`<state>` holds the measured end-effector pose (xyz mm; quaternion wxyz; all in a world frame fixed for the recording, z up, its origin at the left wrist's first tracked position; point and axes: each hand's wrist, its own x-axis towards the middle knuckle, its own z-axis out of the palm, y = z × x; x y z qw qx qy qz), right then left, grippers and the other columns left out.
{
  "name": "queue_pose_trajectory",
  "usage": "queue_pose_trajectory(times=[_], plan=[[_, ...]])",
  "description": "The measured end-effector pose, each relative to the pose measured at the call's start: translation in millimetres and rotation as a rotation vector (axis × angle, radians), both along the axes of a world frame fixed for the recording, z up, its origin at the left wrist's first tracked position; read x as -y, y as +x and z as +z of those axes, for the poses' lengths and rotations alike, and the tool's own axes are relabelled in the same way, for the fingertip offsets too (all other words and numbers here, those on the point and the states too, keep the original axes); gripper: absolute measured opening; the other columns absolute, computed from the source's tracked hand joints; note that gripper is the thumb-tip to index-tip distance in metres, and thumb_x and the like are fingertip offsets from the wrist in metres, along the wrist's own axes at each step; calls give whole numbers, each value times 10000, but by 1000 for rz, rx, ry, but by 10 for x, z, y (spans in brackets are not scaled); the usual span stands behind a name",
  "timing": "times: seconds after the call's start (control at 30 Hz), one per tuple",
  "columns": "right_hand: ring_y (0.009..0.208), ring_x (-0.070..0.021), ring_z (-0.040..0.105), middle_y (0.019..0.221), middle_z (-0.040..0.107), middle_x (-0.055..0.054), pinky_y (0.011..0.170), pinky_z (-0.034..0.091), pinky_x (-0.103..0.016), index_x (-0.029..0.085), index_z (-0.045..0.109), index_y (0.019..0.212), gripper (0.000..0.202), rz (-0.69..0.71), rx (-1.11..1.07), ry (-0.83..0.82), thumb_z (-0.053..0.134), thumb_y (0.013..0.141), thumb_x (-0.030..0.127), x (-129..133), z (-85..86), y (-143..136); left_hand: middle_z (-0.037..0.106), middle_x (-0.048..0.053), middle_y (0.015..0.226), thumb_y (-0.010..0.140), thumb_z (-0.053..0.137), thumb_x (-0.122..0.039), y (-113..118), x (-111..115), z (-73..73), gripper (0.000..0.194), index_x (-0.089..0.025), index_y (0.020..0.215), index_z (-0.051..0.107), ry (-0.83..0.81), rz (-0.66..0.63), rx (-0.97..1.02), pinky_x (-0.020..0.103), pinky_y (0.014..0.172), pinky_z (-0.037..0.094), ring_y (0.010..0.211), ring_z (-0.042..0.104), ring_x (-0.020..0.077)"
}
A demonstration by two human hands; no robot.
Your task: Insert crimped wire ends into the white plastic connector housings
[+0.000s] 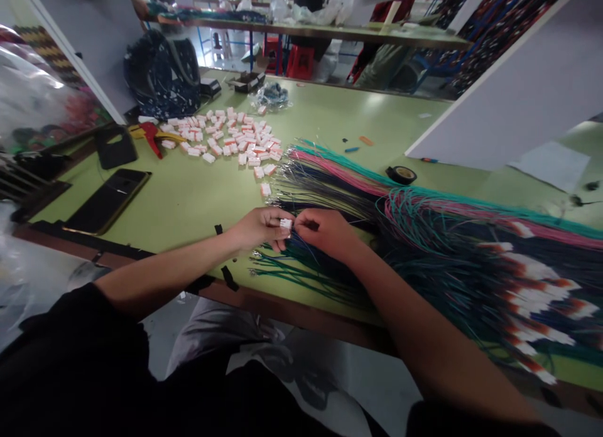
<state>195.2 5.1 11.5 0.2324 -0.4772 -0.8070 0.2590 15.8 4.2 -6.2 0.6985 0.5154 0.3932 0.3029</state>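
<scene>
My left hand (264,228) grips a small white connector (286,224) between thumb and fingers. Right beside it, my right hand (323,233) is pinched around a thin dark wire at the connector's right side; the wire's tip is hidden. Beneath and right of both hands lie long bundles of dark wires (330,195), with pink wires (325,167) and teal wires (343,159) along the far side. Green wires (282,269) with metal ends lie nearer the table edge. A spread of white and orange connectors (235,135) sits beyond my left hand.
On the left are a phone (108,201), a red and yellow tool (151,139) and a dark bag (162,73). Black tape (401,174) lies behind the wires. White-ended harnesses (537,292) are piled at right. A white panel (509,85) stands at the back right.
</scene>
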Motion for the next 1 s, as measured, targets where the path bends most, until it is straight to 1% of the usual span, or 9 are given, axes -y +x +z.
queue_pose_trajectory(times=[0.17, 0.3, 0.37, 0.47, 0.53, 0.63, 0.8, 0.9, 1.0], plan=[[547, -95, 487, 590, 603, 19, 559, 347, -224, 179, 600, 618, 121, 35, -13, 8, 527, 713, 191, 16, 9, -28, 623, -27, 624, 719, 652, -91, 0, -1, -12, 240, -97, 948, 582, 0, 1, -6, 194, 482, 467, 493, 595, 76], [624, -123, 554, 708, 665, -6, 603, 396, -243, 181, 657, 739, 172, 79, 9, -40, 538, 768, 301, -126, 202, 173, 641, -25, 662, 726, 666, -112, -3, -10, -15, 272, -109, 985, 581, -7, -23, 12, 183, 475, 468, 497, 597, 67], [676, -156, 582, 775, 686, -36, 619, 410, -268, 187, 675, 796, 210, -56, 91, 47, 532, 790, 341, -290, 293, 372, 642, -28, 668, 734, 664, -116, -5, -18, -19, 292, -116, 1011, 574, -13, -23, 20, 184, 476, 471, 499, 599, 68], [719, -208, 597, 777, 694, -89, 614, 402, -300, 195, 686, 732, 167, -353, 353, 239, 528, 769, 233, -598, 297, 647, 640, -29, 665, 740, 665, -123, -6, -31, -35, 306, -124, 1029, 565, -13, -32, 30, 192, 481, 479, 501, 602, 74], [740, -224, 607, 779, 699, -104, 613, 404, -307, 199, 694, 718, 184, -425, 525, 238, 516, 756, 176, -779, 209, 731, 634, -32, 658, 738, 670, -129, -7, -36, -48, 304, -129, 1022, 564, -5, -43, 35, 196, 483, 482, 502, 601, 76], [772, -234, 620, 828, 708, -118, 616, 414, -310, 196, 705, 742, 179, -452, 643, 203, 535, 731, 143, -931, 55, 709, 624, -37, 656, 743, 661, -126, -9, -40, -60, 284, -135, 1011, 567, 16, -41, 30, 195, 486, 475, 515, 600, 75], [795, -240, 610, 809, 698, -105, 653, 431, -327, 199, 683, 705, 164, -511, 555, 187, 533, 697, 134, -943, 13, 676, 621, -30, 659, 759, 623, -93, -13, -42, -63, 283, -135, 1032, 562, 25, -40, 8, 215, 517, 476, 528, 602, 82], [802, -245, 601, 820, 685, -100, 675, 437, -339, 191, 663, 724, 144, -610, 458, 184, 524, 694, 165, -951, 73, 778, 614, -36, 660, 756, 632, -100, -8, -34, -49, 271, -136, 1015, 559, 34, -31, 19, 213, 515, 481, 527, 599, 77], [760, -225, 595, 845, 669, -119, 646, 442, -334, 158, 646, 856, 232, -784, 316, 201, 445, 739, 171, -976, 129, 876, 590, -48, 624, 759, 620, -88, 4, -22, -24, 251, -135, 998, 557, 72, -2, 18, 204, 508, 482, 527, 594, 75]])
